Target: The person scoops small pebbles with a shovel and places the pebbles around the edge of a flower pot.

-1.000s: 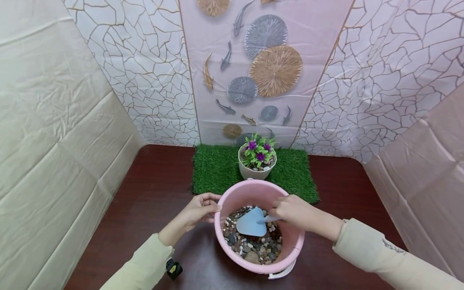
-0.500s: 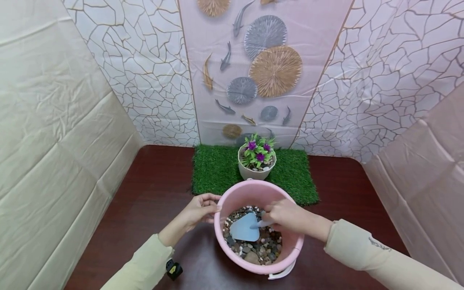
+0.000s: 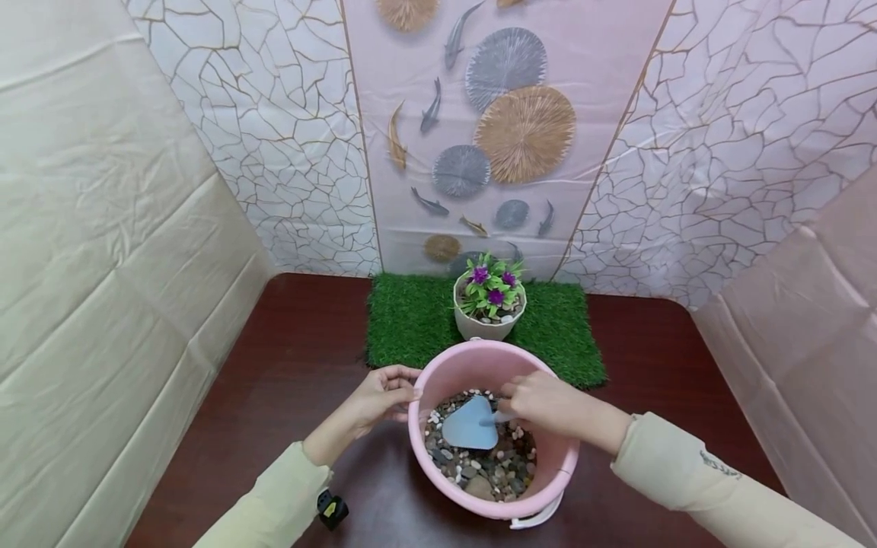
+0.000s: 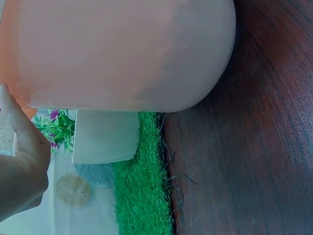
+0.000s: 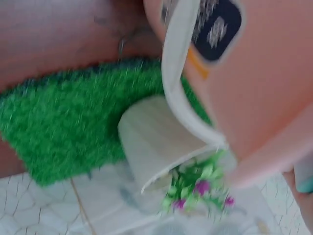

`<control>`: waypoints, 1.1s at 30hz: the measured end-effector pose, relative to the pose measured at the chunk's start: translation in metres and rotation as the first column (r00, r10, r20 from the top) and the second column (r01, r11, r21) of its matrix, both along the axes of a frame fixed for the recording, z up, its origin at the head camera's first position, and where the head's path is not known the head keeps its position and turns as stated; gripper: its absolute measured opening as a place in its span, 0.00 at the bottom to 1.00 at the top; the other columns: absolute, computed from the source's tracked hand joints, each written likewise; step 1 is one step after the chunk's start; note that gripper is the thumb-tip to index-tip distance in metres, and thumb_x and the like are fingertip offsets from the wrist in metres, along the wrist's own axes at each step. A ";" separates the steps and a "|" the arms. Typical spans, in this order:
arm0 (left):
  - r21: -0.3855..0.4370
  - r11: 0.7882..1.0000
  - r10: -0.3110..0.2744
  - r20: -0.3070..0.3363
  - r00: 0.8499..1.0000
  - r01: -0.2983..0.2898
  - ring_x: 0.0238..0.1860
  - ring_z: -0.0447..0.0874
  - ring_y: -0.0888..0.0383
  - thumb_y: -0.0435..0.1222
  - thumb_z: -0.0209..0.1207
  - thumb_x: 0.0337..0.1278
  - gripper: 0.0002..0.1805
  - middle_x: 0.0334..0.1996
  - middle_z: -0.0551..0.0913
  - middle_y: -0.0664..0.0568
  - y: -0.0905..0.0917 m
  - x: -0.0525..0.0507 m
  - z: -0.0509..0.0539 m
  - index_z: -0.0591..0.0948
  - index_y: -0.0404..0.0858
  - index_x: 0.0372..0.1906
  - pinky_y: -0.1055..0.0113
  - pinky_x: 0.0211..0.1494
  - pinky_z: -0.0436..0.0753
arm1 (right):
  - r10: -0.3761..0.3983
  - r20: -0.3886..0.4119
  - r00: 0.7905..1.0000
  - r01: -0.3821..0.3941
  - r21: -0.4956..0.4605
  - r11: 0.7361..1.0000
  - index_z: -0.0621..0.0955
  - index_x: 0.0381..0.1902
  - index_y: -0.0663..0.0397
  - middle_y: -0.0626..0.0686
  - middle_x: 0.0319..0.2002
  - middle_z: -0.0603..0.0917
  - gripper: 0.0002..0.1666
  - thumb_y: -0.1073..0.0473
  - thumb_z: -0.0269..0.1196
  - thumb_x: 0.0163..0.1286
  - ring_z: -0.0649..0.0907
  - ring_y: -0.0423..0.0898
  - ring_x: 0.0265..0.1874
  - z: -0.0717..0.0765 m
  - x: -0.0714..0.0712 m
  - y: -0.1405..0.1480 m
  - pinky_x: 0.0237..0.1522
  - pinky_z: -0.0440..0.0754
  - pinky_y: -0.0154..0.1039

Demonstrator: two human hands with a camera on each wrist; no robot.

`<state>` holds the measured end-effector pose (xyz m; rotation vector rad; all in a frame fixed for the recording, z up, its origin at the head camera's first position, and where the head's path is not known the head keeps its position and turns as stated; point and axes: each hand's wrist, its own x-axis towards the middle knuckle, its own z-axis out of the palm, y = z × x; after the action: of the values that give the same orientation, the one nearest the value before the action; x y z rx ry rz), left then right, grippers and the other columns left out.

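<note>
A pink bucket (image 3: 438,487) stands on the table with a layer of mixed pebbles (image 3: 479,483) inside. My left hand (image 3: 375,397) holds its left rim, thumb over the edge; the left wrist view shows that hand (image 4: 24,161) beside the bucket wall (image 4: 122,54). Inside the bucket, my right hand (image 3: 544,403) grips the handle of a light-blue hand shovel (image 3: 470,424). The blade lies low over the pebbles, pointing left. Whether its edge is dug in cannot be seen. In the right wrist view the bucket wall (image 5: 274,88) covers most of the work.
Behind the bucket, a white pot (image 3: 488,327) with purple flowers (image 3: 495,297) stands on a green grass mat (image 3: 411,320). A white bucket handle (image 3: 537,514) hangs at the front. Fabric walls surround the dark wooden table (image 3: 294,335). A black device (image 3: 333,510) sits by my left sleeve.
The right hand has moved the shovel left and nearer, then slightly back right. Some pebbles around the blade have shifted. My left hand stays on the rim.
</note>
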<state>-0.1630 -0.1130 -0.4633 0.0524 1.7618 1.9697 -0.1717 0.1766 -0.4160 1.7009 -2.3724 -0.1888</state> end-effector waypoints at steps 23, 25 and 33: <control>-0.018 1.000 0.003 0.019 1.000 -0.003 0.26 0.81 0.67 0.28 0.58 0.54 0.23 0.27 0.80 0.57 0.002 -0.001 0.004 0.71 0.27 0.56 0.78 0.23 0.82 | 0.006 0.294 0.956 0.026 -0.104 0.994 0.84 0.34 0.45 0.43 0.26 0.78 0.11 0.61 0.71 0.51 0.76 0.37 0.26 -0.009 -0.003 0.009 0.25 0.74 0.25; -0.016 1.000 0.000 0.015 1.000 0.000 0.26 0.81 0.66 0.29 0.58 0.54 0.23 0.27 0.80 0.57 0.002 -0.001 0.004 0.71 0.27 0.56 0.78 0.24 0.82 | 0.012 0.311 0.950 0.030 -0.130 0.991 0.84 0.35 0.46 0.43 0.26 0.78 0.11 0.62 0.70 0.51 0.77 0.37 0.26 -0.009 -0.004 0.011 0.26 0.76 0.25; -0.018 1.000 -0.002 0.015 1.000 0.002 0.25 0.81 0.66 0.29 0.58 0.54 0.23 0.27 0.79 0.57 0.002 -0.001 0.002 0.71 0.26 0.56 0.78 0.23 0.82 | 0.018 0.305 0.952 0.028 -0.145 0.989 0.84 0.36 0.47 0.45 0.27 0.80 0.11 0.63 0.69 0.53 0.78 0.38 0.27 -0.007 -0.005 0.011 0.28 0.78 0.27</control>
<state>-0.1643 -0.1112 -0.4617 0.0336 1.7692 1.9481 -0.1770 0.1875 -0.4232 1.7622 -2.5287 0.2647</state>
